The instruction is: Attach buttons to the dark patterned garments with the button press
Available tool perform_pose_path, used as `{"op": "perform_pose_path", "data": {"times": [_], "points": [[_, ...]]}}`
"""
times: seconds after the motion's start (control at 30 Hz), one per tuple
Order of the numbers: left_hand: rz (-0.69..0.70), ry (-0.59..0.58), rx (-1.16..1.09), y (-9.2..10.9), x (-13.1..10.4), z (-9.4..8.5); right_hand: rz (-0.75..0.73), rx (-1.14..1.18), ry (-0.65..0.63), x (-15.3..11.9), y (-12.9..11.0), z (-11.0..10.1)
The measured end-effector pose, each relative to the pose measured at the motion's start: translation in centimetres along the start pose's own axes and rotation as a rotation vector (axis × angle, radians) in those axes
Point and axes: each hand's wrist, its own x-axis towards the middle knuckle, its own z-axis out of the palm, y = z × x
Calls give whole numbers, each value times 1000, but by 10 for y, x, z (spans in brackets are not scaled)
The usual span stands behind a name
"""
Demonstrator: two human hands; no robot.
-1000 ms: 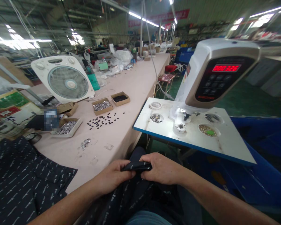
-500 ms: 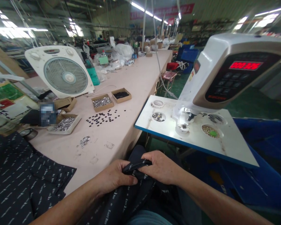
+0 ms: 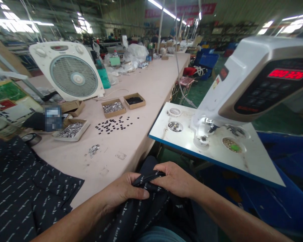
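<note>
Dark fabric with white lettering [image 3: 131, 215] hangs over my lap, its folded edge pinched between both hands. My left hand [image 3: 122, 191] grips the fold from the left, thumb on top. Close beside it, my right hand [image 3: 175, 178] has its fingers closed on the other end of the fold. To the right stands a white press machine [image 3: 224, 80] with a red lit display, on a white board [image 3: 166, 134] with round recesses. More printed dark fabric [image 3: 22, 188] lies on the table at the left.
On the long table [image 3: 121, 143] are a box of metal parts [image 3: 113, 107], a box of black parts [image 3: 134, 100], a white tray [image 3: 72, 130], scattered black pieces [image 3: 112, 125] and a small metal pile [image 3: 93, 150]. A box fan [image 3: 74, 74] stands behind.
The view has shifted slightly, so the table items and machine appear a little farther right. Both hands keep their hold on the fabric, nearly unmoved.
</note>
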Motion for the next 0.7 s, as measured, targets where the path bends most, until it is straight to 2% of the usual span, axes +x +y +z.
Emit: {"op": "perform_pose_path", "data": {"times": [0.2,0.33,0.43,0.5,0.6,0.7], "points": [[43,63,-59,-7,8,1,35,35,-1,3,8,2],[81,126,-2,-13,20,7,32,5,-61,-3,12,-11],[82,167,22,-21,37,19,-47,-60,-53,-2,2,-27],[91,157,18,-30,52,28,-96,-106,23,5,-13,-31],[264,7,78,-46,73,37,-178,-152,90,29,-38,-15],[326,-96,327,-59,83,40,-251,-168,16,68,-55,18]]}}
